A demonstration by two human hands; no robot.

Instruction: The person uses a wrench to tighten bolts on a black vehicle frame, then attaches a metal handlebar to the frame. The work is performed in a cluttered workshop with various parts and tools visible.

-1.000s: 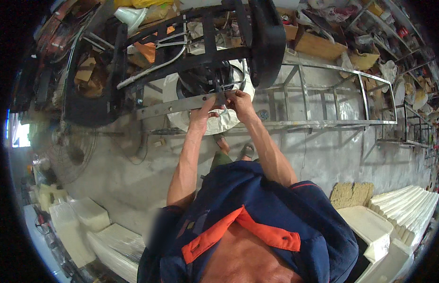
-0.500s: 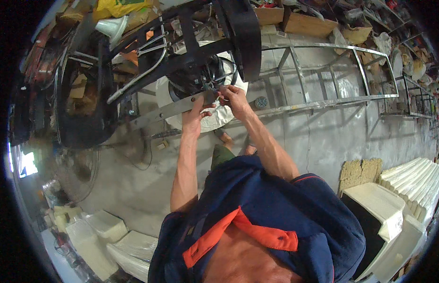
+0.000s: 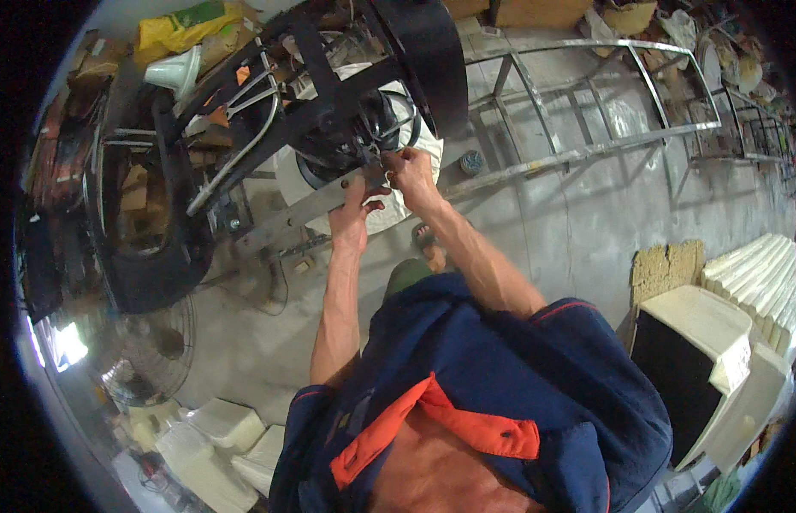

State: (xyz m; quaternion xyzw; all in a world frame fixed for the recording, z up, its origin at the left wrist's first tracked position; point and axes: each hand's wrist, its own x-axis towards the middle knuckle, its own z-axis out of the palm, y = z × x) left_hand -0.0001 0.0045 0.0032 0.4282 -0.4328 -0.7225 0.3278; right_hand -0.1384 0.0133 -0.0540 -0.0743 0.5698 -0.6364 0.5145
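A flat grey metal bar (image 3: 316,202) with holes along it slants across in front of me, beside a large black metal frame (image 3: 282,128). My left hand (image 3: 352,218) is closed on the bar near its right end, thumb along the face and fingers curled at the edge. Close by, at the bar's end, my right hand (image 3: 411,178) is closed in a pinch; what its fingertips hold is too small and hidden to make out. Just beyond the fingers lie dark parts and cables of the frame, over a round white surface (image 3: 393,214).
A long welded metal frame (image 3: 577,154) lies on the floor (image 3: 500,231) to the right, with a small round tin (image 3: 471,162) near it. At left stand a fan (image 3: 150,355) and pale foam blocks (image 3: 222,423). More pale foam pieces (image 3: 697,316) sit at the right.
My view has shifted a little, so the fan shows more fully. The right hand has turned and its fingers curl more tightly at the bar's end. My left hand keeps its hold.
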